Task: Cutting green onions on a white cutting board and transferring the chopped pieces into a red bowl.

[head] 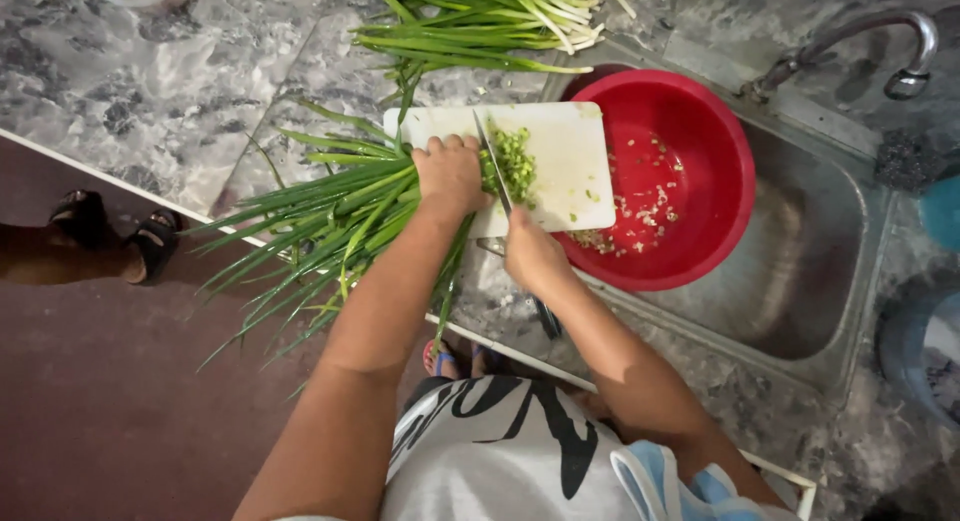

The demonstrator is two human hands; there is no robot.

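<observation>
Green scallions [330, 216] are lying in a long bundle across a grey marbled counter [130, 91], their leafy ends fanning out past the counter's front edge over a dark red floor [100, 401]. The left hand [450, 171] is closed over the bundle, pressing its cut end onto a white rectangular board [570, 181]. The right hand [533, 253] is gripping the handle of a knife [497, 176], whose thin blade is standing on edge right beside the left hand's fingers. A small heap of chopped green pieces [516, 163] is sitting on the board just past the blade.

The board's right end is overhanging a round red plastic basin [700, 141], which is resting in a steel sink [810, 271] and holding scattered pale bits. A curved metal tap [880, 36] is reaching over the sink's far corner. A second pile of scallions [480, 21], with white ends, is lying farther back on the counter, well apart from the board. At the left, another person's sandalled feet [120, 241] are standing on the floor near the counter's edge.
</observation>
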